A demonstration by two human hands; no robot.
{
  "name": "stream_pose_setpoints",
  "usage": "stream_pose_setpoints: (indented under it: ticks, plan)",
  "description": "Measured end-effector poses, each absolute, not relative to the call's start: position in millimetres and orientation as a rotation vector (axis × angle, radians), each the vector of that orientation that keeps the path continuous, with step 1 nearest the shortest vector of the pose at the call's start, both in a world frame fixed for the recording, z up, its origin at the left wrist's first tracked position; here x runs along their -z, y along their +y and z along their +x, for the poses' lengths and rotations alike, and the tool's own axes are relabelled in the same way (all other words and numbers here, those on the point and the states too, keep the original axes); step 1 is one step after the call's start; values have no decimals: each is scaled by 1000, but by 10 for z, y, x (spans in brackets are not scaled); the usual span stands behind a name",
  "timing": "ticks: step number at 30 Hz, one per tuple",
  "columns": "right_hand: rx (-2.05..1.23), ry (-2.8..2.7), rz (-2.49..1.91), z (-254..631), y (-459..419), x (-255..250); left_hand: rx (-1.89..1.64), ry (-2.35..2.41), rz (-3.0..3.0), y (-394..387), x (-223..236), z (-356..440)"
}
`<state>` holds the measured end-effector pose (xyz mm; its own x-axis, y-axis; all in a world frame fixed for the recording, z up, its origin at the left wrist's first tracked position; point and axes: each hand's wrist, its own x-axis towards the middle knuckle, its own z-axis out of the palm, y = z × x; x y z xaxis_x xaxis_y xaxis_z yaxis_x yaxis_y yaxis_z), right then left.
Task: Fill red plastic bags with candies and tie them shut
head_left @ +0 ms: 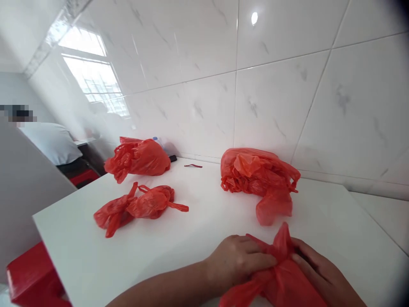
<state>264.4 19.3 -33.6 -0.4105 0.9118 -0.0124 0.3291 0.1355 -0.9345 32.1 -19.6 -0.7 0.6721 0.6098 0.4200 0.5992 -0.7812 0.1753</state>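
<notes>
At the near edge of the white table, both hands grip a red plastic bag (295,283) whose top is gathered and twisted, with a loose end sticking up between them. My left hand (241,260) is closed on the left side of the gathered part. On the other side, my right hand (319,268) wraps round the plastic, thumb toward the twist. The bag's lower part is cut off by the frame, and its contents are hidden. Just beyond the hands lies a crumpled heap of red plastic bags (258,170).
Two small tied red bags (140,207) lie left of centre on the white table (198,230). Behind them sits a larger red bag (140,157). A thin red strip (193,166) rests near the tiled wall. A red stool (35,273) and a seated person (53,140) are at left.
</notes>
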Motion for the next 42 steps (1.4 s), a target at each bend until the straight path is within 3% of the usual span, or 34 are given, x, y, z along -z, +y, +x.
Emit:
stream_pose_setpoints:
  ticks: [7,11,14,17,22,25,29,34,37,42]
  plan:
    - [-980,-1974,-1337,2721,273,549,-1065,1470,2277,-588,-289,-350]
    - [-937,-2058,-1403,2707,276,571,-1757,2277,1405,-787,-484,-884]
    - [-922,-2079,-1426,2685,252,517,-1931,2537,1234,-835,-661,-1364]
    - [-915,-2060,-1443,2644,208,430,-1775,2851,1437,-780,-671,-1790]
    - [-873,-2063,-1413,2590,165,332,-698,2875,1594,-616,-193,-2152]
    - [-824,-2100,-1367,2570,160,337,-389,2823,1541,-573,42,-2231]
    - [-445,-2135,-1315,2492,158,394,-495,2839,1568,-545,-16,-2223]
    - [129,-2163,-1111,2257,242,366,-1165,2774,1911,-449,-332,-1780]
    - [207,-2147,-1160,2126,361,324,-1287,2538,2176,-330,-425,-1345]
    - [-16,-2026,-1416,2123,516,298,-962,1911,2518,-34,-362,-675]
